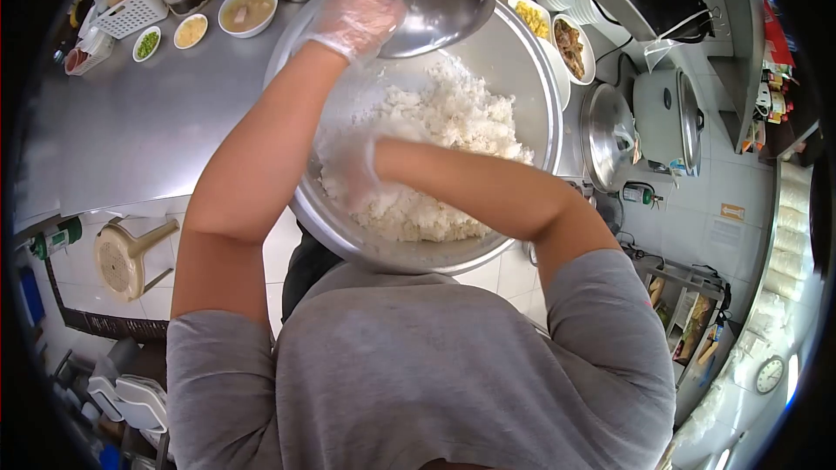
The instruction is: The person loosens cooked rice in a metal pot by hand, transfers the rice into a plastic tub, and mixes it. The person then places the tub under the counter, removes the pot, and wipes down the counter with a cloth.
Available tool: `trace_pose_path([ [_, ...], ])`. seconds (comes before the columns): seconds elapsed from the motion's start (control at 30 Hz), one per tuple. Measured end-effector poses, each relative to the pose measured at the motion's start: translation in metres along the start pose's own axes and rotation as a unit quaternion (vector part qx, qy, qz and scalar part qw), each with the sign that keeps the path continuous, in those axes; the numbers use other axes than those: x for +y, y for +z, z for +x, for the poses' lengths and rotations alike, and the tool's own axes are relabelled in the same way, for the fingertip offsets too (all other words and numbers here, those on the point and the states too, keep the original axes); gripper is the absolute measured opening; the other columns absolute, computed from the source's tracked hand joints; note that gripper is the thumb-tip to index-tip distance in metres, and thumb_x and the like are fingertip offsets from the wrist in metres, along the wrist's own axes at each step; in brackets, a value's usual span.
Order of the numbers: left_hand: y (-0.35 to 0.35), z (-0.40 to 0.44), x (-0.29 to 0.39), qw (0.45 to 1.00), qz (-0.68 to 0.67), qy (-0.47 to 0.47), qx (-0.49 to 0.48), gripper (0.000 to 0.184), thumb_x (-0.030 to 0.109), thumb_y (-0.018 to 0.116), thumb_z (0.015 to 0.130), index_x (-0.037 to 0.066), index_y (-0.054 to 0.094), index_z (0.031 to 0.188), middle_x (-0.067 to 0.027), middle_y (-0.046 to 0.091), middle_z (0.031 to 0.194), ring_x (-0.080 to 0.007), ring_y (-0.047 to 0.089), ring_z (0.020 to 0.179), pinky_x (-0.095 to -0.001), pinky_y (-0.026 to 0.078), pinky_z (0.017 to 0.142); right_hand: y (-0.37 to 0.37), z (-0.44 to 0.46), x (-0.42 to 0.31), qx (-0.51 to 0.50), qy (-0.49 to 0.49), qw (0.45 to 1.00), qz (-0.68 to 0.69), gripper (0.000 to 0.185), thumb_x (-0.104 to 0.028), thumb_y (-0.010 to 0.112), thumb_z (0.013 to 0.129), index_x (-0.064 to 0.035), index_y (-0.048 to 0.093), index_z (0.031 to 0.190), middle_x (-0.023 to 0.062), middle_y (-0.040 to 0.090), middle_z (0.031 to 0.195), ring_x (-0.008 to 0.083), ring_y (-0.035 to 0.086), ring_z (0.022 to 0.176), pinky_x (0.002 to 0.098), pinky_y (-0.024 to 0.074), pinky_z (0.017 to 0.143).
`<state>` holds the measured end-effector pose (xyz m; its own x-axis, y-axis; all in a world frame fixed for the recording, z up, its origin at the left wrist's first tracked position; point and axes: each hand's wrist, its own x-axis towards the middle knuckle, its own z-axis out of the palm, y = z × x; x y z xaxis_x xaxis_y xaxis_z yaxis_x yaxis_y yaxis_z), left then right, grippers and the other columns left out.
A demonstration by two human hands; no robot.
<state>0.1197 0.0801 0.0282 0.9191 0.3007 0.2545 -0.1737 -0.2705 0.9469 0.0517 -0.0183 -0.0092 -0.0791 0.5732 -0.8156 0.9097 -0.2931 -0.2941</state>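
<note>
White cooked rice [461, 122] lies in a round silver metal basin [544, 96]; the gloved left hand [361, 13] grips a shiny steel bowl [444, 17]; the blurred right hand [350, 170] seemingly touches rice, grip unclear.

You wear a plain heather-gray T-shirt [401, 365], its short, loose sleeves ending above your elbows. Clear, crinkled disposable plastic gloves [361, 13] cover your hands, loose at the wrists. Below your shirt, part of a dark trouser leg [306, 271] shows.

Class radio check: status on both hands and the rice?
Left hand gripping metal bowl over far side of basin. Right hand at the rice, blurred, grip unclear. Right forearm hides some rice.
</note>
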Motion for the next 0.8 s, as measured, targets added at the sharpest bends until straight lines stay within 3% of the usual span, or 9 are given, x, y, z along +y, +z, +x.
trace_pose_path([
  [0.03, 0.002, 0.000, 0.001, 0.999, 0.011, -0.033, -0.032, 0.020, 0.018, 0.053, 0.091, 0.004, 0.064, 0.102, -0.0052, 0.064, 0.081, -0.0182, 0.056, 0.073, -0.0325, 0.045, 0.070, 0.005, -0.023, -0.010, -0.035, 0.017, 0.999, -0.037, 0.058, -0.043, 0.074, 0.065, -0.0060, 0.065, 0.108, 0.0197, 0.061, 0.109, 0.0312, 0.059, 0.103, 0.0424, 0.0462, 0.086],
  [0.1, 0.000, -0.001, 0.009, 0.983, 0.086, -0.108, -0.121, 0.030, 0.016, 0.051, 0.091, 0.006, 0.060, 0.118, -0.0086, 0.066, 0.093, -0.0199, 0.058, 0.078, -0.0329, 0.045, 0.075, 0.035, -0.050, -0.010, 0.090, 0.008, 0.996, -0.026, 0.040, -0.027, 0.072, 0.071, -0.0048, 0.065, 0.103, 0.0192, 0.060, 0.108, 0.0304, 0.059, 0.101, 0.0429, 0.0471, 0.086],
  [0.2, 0.010, 0.001, -0.008, 0.967, 0.213, -0.040, -0.133, 0.031, 0.013, 0.050, 0.090, 0.009, 0.059, 0.119, -0.0137, 0.065, 0.102, -0.0257, 0.061, 0.088, -0.0367, 0.045, 0.080, 0.065, -0.089, -0.015, 0.246, 0.022, 0.967, 0.062, 0.022, -0.009, 0.060, 0.078, -0.0042, 0.065, 0.099, 0.0181, 0.059, 0.105, 0.0304, 0.059, 0.098, 0.0422, 0.0481, 0.088],
  [0.3, 0.014, 0.001, -0.011, 0.973, 0.193, -0.054, -0.118, 0.035, 0.008, 0.053, 0.082, 0.008, 0.059, 0.116, -0.0142, 0.065, 0.109, -0.0287, 0.062, 0.099, -0.0359, 0.046, 0.087, 0.093, -0.110, -0.006, 0.339, -0.041, 0.929, 0.141, 0.027, 0.006, 0.049, 0.077, -0.0040, 0.064, 0.097, 0.0161, 0.060, 0.103, 0.0295, 0.059, 0.100, 0.0400, 0.0493, 0.090],
  [0.43, 0.008, 0.013, -0.006, 0.913, 0.350, -0.086, -0.189, 0.039, 0.009, 0.059, 0.076, 0.006, 0.054, 0.115, -0.0199, 0.061, 0.107, -0.0361, 0.057, 0.104, -0.0398, 0.043, 0.093, 0.092, -0.135, 0.002, 0.444, -0.001, 0.874, 0.198, 0.031, 0.004, 0.054, 0.072, -0.0067, 0.063, 0.100, 0.0131, 0.061, 0.106, 0.0297, 0.061, 0.095, 0.0382, 0.0517, 0.083],
  [0.57, 0.016, -0.001, 0.005, 0.923, 0.364, 0.120, -0.011, 0.043, 0.015, 0.066, 0.076, 0.009, 0.055, 0.117, -0.0198, 0.057, 0.116, -0.0356, 0.056, 0.106, -0.0406, 0.042, 0.096, 0.101, -0.143, 0.011, 0.563, 0.089, 0.801, 0.183, 0.036, 0.000, 0.060, 0.071, -0.0085, 0.061, 0.106, 0.0107, 0.061, 0.109, 0.0318, 0.062, 0.090, 0.0376, 0.0522, 0.080],
  [0.6, 0.019, -0.007, 0.018, 0.920, 0.367, 0.132, -0.032, 0.041, 0.015, 0.065, 0.076, 0.009, 0.056, 0.116, -0.0192, 0.058, 0.114, -0.0351, 0.056, 0.105, -0.0405, 0.043, 0.095, 0.103, -0.140, 0.013, 0.599, 0.111, 0.772, 0.184, 0.038, -0.001, 0.061, 0.070, -0.0091, 0.061, 0.108, 0.0103, 0.061, 0.110, 0.0325, 0.062, 0.089, 0.0374, 0.0522, 0.080],
  [0.67, 0.028, -0.022, 0.041, 0.913, 0.371, 0.151, -0.075, 0.038, 0.015, 0.065, 0.077, 0.008, 0.057, 0.113, -0.0179, 0.060, 0.111, -0.0343, 0.057, 0.104, -0.0403, 0.043, 0.094, 0.092, -0.149, 0.009, 0.526, 0.115, 0.807, 0.243, 0.042, -0.010, 0.065, 0.074, -0.0118, 0.059, 0.116, 0.0141, 0.060, 0.115, 0.0319, 0.060, 0.099, 0.0373, 0.0490, 0.089],
  [0.8, 0.022, -0.051, 0.026, 0.878, 0.354, 0.005, -0.322, 0.033, 0.030, 0.055, 0.088, 0.008, 0.062, 0.112, -0.0148, 0.064, 0.107, -0.0309, 0.059, 0.101, -0.0351, 0.046, 0.089, 0.080, -0.193, 0.005, 0.420, 0.137, 0.848, 0.292, 0.055, -0.031, 0.065, 0.082, -0.0107, 0.050, 0.131, 0.0200, 0.056, 0.122, 0.0313, 0.055, 0.110, 0.0358, 0.0410, 0.101],
])
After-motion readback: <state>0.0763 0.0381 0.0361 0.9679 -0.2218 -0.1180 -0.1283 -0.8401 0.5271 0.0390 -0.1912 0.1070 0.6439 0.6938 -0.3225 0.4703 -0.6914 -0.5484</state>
